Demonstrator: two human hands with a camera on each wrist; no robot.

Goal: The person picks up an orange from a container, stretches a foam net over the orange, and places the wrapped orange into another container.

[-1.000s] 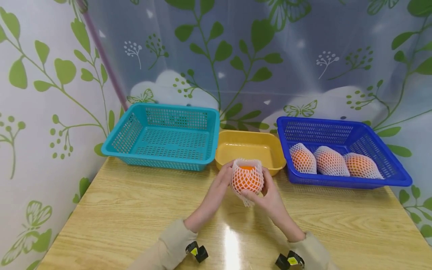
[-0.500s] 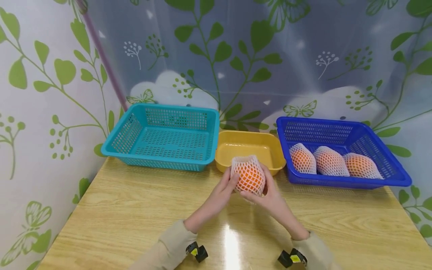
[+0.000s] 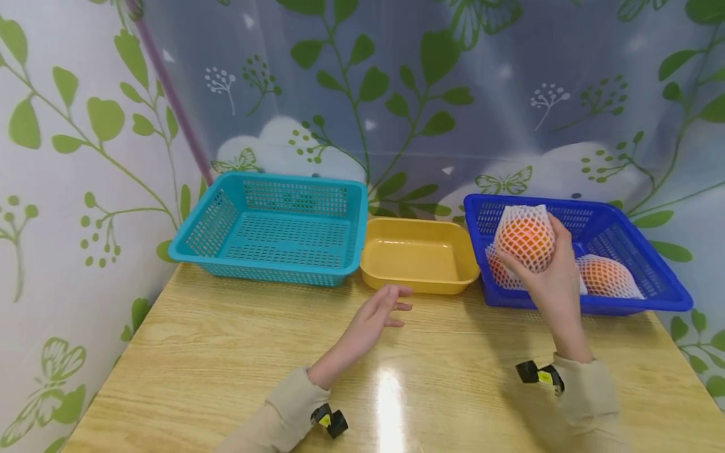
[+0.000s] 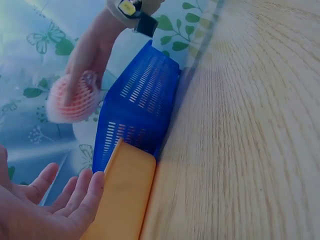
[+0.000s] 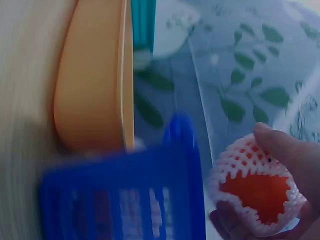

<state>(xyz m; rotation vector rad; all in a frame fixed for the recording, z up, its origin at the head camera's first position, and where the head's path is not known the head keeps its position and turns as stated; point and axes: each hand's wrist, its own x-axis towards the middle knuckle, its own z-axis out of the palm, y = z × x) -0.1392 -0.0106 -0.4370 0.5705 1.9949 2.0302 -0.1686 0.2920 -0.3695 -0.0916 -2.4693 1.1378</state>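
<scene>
My right hand (image 3: 557,286) grips an orange in a white foam net (image 3: 525,238) and holds it above the left part of the blue basket (image 3: 623,306). In the right wrist view, the net is open on one side and bare orange peel (image 5: 262,195) shows. Below it in the basket lie other netted oranges: one at the left (image 3: 500,269) partly covered, one at the right (image 3: 608,277) in plain sight. The hand hides most of a middle one. My left hand (image 3: 365,324) hovers over the table before the yellow basin, fingers loosely extended, holding nothing.
A yellow basin (image 3: 416,286) stands between the blue basket and a teal basket (image 3: 272,267) at the left. All three are lined up along the back of the wooden table (image 3: 238,340). A leaf-patterned curtain (image 3: 396,94) hangs close behind.
Both hands held the netted orange in front of the basin earlier. Now the left hand has let go, and the right hand has carried it right and over the blue basket.
</scene>
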